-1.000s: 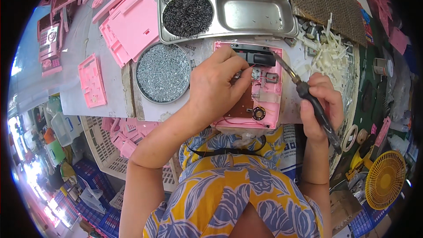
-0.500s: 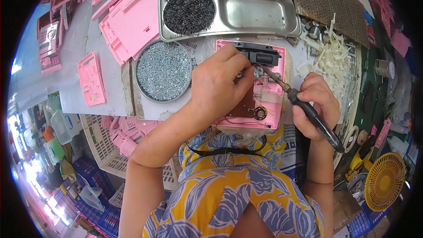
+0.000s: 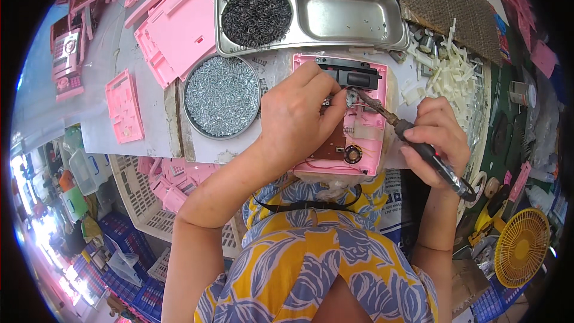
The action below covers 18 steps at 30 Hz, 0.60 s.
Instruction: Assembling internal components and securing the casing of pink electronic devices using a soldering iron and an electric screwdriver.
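Left hand (image 3: 296, 122): rests on the open pink plastic case (image 3: 365, 125), fingers curled and pinched narrow on a small part near the black block (image 3: 353, 76) at the case's top edge.
Right hand (image 3: 435, 137): fingers wrapped around a soldering iron (image 3: 418, 146), its tip touching the inside of the case just beside the left fingertips.
Case: lies at the near edge of the white table (image 3: 119, 149), a brown board and small round speaker (image 3: 353, 154) inside.
Table: round tin of screws (image 3: 221, 96) left of the case; steel tray (image 3: 353, 15) with wire springs behind; pink panels (image 3: 179, 30) at left.
Room: white basket (image 3: 143, 203) and blue crates below; yellow fan (image 3: 521, 248) at right.
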### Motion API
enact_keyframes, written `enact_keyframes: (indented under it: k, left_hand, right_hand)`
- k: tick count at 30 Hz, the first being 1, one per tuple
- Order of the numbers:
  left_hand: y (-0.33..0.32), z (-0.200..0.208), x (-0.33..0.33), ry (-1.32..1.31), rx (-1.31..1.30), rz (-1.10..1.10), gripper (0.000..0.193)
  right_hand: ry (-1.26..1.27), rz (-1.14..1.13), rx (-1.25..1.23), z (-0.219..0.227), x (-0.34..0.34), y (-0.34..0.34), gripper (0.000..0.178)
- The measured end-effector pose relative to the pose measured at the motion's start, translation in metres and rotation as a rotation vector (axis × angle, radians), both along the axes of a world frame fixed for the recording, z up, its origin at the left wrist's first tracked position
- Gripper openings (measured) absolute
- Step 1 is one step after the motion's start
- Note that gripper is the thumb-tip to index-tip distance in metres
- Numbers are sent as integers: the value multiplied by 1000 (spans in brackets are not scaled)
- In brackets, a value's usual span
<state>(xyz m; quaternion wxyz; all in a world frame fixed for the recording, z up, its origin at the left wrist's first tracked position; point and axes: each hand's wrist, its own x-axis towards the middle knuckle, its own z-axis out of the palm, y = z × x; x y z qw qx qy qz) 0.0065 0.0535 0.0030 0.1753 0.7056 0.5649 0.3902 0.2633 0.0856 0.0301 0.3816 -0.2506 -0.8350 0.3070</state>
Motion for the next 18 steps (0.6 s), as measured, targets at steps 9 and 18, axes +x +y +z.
enact_keyframes:
  k: [9,18]
  left_hand:
    - [0,0,2,10,5,6,12]
    - [-1,-2,1,7,4,7,11]
  right_hand:
    - [-6,-21,-128,-3,0,7,28]
    - [27,-18,-111,-5,-6,9,29]
